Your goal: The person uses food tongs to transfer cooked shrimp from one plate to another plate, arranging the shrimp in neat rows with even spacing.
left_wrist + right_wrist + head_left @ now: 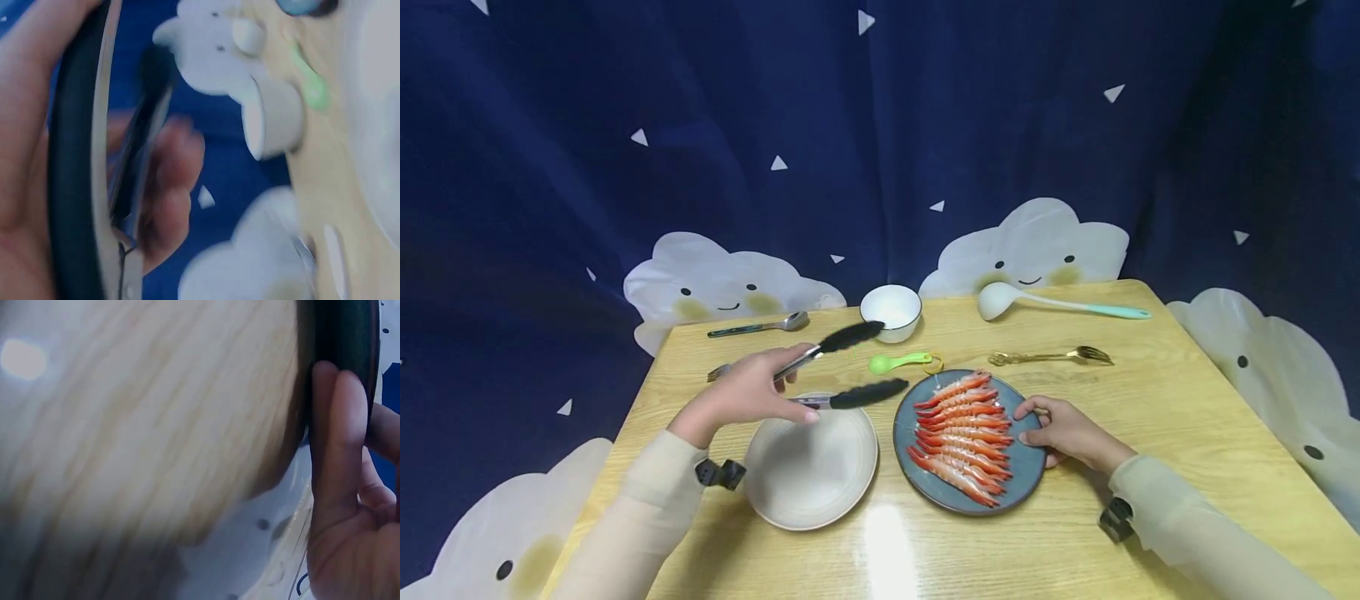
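My left hand (752,387) holds a pair of black-tipped tongs (859,393) above a cream plate (811,492). The tongs' two arms stand well apart with nothing between them; in the left wrist view their dark handle (78,156) lies against the palm. With thumb and fingers, my right hand (1063,433) pinches the right rim of a blue-grey plate (925,487). On that plate several orange-and-white shrimp (966,433) lie in a row. The right wrist view shows the thumb on the plate's dark edge (345,337).
Behind the plates stand a white bowl (891,310) and a green measuring spoon (898,361). A metal spoon (760,325) lies at the back left, a fork (718,372) partly behind the left hand. A ladle (1052,302) and gold fork (1052,356) lie at the back right.
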Motion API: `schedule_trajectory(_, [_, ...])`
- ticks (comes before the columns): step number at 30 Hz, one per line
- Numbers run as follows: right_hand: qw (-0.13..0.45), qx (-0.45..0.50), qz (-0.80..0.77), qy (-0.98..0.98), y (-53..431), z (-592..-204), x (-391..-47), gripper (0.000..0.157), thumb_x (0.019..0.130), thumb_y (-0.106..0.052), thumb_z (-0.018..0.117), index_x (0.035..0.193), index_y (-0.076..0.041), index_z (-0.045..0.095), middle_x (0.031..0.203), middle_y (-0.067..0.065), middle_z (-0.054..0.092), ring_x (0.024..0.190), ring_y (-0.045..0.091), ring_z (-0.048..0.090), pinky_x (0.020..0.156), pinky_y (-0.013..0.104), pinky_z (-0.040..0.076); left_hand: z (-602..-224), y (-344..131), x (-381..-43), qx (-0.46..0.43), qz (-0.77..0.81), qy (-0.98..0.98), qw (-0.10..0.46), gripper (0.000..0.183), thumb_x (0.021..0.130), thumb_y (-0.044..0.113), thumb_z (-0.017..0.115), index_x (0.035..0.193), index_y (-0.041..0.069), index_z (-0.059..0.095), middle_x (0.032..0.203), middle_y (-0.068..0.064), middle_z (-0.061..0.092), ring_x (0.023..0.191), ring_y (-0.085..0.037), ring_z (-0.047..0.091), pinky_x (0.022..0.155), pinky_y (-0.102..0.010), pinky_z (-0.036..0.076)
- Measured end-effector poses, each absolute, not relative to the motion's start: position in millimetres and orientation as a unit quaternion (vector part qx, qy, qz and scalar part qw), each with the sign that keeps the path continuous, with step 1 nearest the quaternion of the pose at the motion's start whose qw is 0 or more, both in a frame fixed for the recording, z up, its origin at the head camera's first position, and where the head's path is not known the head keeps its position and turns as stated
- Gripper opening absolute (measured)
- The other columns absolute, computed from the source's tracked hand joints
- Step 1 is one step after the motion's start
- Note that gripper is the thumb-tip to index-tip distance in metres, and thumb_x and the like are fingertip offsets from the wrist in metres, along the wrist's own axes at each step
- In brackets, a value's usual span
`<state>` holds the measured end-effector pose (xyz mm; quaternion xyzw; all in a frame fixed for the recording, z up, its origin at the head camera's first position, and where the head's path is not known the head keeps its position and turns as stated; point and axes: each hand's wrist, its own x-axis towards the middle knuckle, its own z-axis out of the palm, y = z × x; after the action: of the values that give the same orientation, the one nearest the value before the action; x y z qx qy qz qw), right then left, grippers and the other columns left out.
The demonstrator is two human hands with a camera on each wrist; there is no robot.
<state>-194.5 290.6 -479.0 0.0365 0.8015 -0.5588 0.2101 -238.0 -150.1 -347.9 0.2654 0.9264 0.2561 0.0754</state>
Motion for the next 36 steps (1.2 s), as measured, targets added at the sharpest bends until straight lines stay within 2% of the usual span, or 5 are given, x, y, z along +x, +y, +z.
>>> schedule_trajectory(4, [0.206, 0.031, -0.546, 0.811, 295, -479, -199, 0.035, 0.077, -0.01, 0.065, 0.108, -0.005, 0.048, 0.069, 0.012, 0.051, 0.053, 0.022, 0.058, 0.046, 0.041, 0.047, -363, -188, -222, 0.136, 0.238, 0.961, -0.033, 0.103, 0.052, 0.068, 0.065, 0.134, 0.015, 0.033, 0.096, -0.005, 0.05, 0.084, -0.023, 0.044, 0.066, -0.039, 0.038])
schedule_trajectory(8, [0.202, 0.032, -0.531, 0.822, 302, -479, -202, 0.037, 0.077, -0.012, 0.065, 0.109, -0.006, 0.048, 0.068, 0.011, 0.051, 0.049, 0.019, 0.055, 0.044, 0.04, 0.047, -379, -216, -214, 0.018, 0.235, 0.97, -0.066, 0.113, 0.054, 0.068, 0.064, 0.134, -0.001, 0.025, 0.118, -0.022, 0.036, 0.102, -0.039, 0.039, 0.079, -0.053, 0.034])
schedule_trajectory(14, [0.188, 0.042, -0.51, 0.839, 311, -480, -208, 0.037, 0.076, -0.013, 0.067, 0.108, -0.007, 0.049, 0.066, 0.008, 0.046, 0.043, 0.016, 0.05, 0.043, 0.039, 0.046, -404, -242, -219, -0.089, 0.203, 0.971, -0.091, 0.107, 0.055, 0.06, 0.07, 0.122, -0.014, 0.033, 0.108, -0.032, 0.035, 0.097, -0.045, 0.033, 0.081, -0.051, 0.029])
schedule_trajectory(23, [0.177, 0.053, -0.502, 0.845, 315, -483, -211, 0.037, 0.076, -0.012, 0.067, 0.108, -0.008, 0.049, 0.066, 0.008, 0.043, 0.04, 0.015, 0.048, 0.042, 0.038, 0.046, -429, -256, -245, -0.152, 0.156, 0.976, 0.013, 0.084, 0.052, 0.07, 0.063, 0.084, -0.007, 0.054, 0.099, -0.03, 0.044, 0.092, -0.047, 0.038, 0.066, -0.048, 0.035])
schedule_trajectory(36, [0.178, 0.032, -0.485, 0.856, 303, -480, -215, 0.03, 0.078, -0.012, 0.064, 0.105, -0.01, 0.049, 0.064, 0.008, 0.043, 0.039, 0.016, 0.048, 0.041, 0.038, 0.046, -453, -261, -247, -0.158, 0.141, 0.97, 0.12, 0.065, 0.062, 0.059, 0.064, 0.078, -0.005, 0.061, 0.086, -0.025, 0.051, 0.078, -0.037, 0.047, 0.056, -0.04, 0.038])
